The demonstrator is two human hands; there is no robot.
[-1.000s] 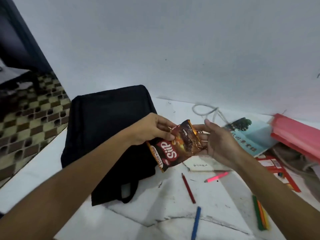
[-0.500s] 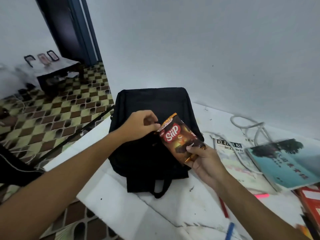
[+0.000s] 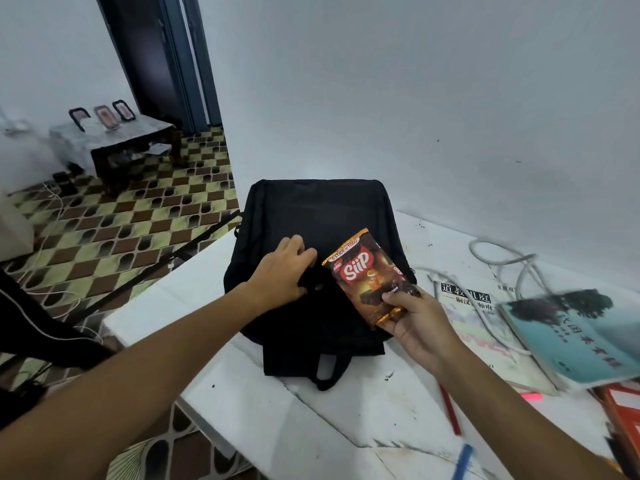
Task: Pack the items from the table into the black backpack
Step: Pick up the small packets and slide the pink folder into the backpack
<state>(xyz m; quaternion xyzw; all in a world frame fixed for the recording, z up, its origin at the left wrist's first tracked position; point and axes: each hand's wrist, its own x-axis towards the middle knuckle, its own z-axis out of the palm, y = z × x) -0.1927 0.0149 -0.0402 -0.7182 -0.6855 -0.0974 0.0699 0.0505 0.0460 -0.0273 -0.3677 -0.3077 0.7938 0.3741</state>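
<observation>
The black backpack [image 3: 311, 216] lies flat on the white table [image 3: 263, 403], its top handle toward me. My left hand [image 3: 282, 271] rests on the middle of the backpack, fingers curled against the fabric near a small round fitting; whether it grips anything is unclear. My right hand [image 3: 412, 318] pinches the lower end of a brown Siip snack packet [image 3: 370, 275], holding it upright just above the backpack's right side.
To the right lie a white book [image 3: 485, 327], a teal book [image 3: 568, 341], a grey cable [image 3: 509, 261], a red pencil [image 3: 450, 412], a pink marker [image 3: 531, 396], a blue pen [image 3: 462, 462] and a red item [image 3: 623, 407]. The table edge drops to tiled floor at left.
My left hand let go of the packet and dropped onto the backpack. My right hand alone now holds the packet. My view turned left, toward the backpack.
</observation>
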